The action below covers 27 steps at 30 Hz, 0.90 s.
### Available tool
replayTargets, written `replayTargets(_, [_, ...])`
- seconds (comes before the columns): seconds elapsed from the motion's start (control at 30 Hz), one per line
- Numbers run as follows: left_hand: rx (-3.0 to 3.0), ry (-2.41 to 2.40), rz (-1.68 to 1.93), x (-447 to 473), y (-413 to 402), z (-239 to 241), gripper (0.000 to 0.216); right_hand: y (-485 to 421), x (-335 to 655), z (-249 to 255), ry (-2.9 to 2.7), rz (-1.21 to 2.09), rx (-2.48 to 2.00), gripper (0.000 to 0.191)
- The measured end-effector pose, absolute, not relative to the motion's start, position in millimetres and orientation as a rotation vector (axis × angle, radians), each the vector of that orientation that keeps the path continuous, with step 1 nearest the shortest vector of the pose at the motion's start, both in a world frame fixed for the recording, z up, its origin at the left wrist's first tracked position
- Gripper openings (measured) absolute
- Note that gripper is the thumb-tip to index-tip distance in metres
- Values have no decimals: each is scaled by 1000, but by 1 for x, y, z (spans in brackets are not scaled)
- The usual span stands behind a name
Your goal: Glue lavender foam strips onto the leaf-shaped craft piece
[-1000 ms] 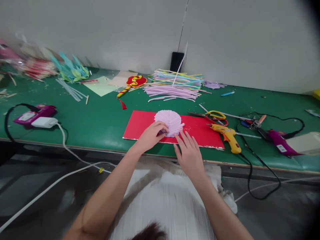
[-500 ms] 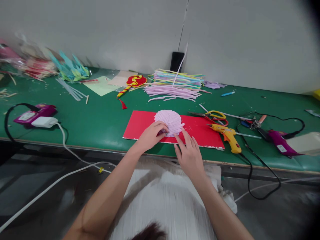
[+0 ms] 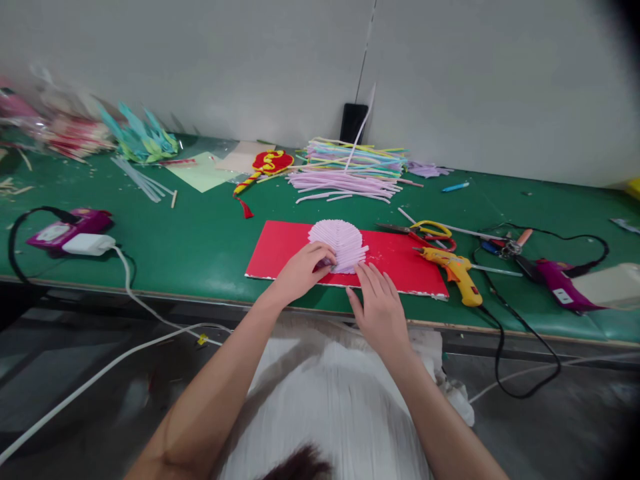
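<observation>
A pale purple fan-shaped piece made of strips [image 3: 337, 243] lies on a red board [image 3: 280, 250] near the front edge of the green table. My left hand [image 3: 303, 270] has its fingers curled and pressed on the piece's lower left edge. My right hand [image 3: 380, 303] lies flat with its fingers stretched out. Its fingertips touch the board at the piece's lower right edge.
A yellow glue gun [image 3: 455, 270] and yellow-handled scissors [image 3: 425, 232] lie right of the board. A stack of coloured strips [image 3: 350, 170] sits behind. Purple devices with cables lie at far left [image 3: 70, 228] and right [image 3: 563, 283]. A red and yellow ornament [image 3: 267, 165] lies at the back.
My right hand's fingers shifted slightly at the piece's lower right edge. The left hand has not moved.
</observation>
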<state>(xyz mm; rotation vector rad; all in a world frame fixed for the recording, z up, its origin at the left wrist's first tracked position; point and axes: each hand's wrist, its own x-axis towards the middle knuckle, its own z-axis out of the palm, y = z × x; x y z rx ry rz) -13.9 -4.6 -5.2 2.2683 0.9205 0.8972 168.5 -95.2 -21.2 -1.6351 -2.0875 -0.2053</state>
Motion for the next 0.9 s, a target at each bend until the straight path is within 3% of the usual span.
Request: replayTargets(0.9, [2269,925,898,-14,-4,-5,14,-95,168,-22,-2092,-228,-1640,48])
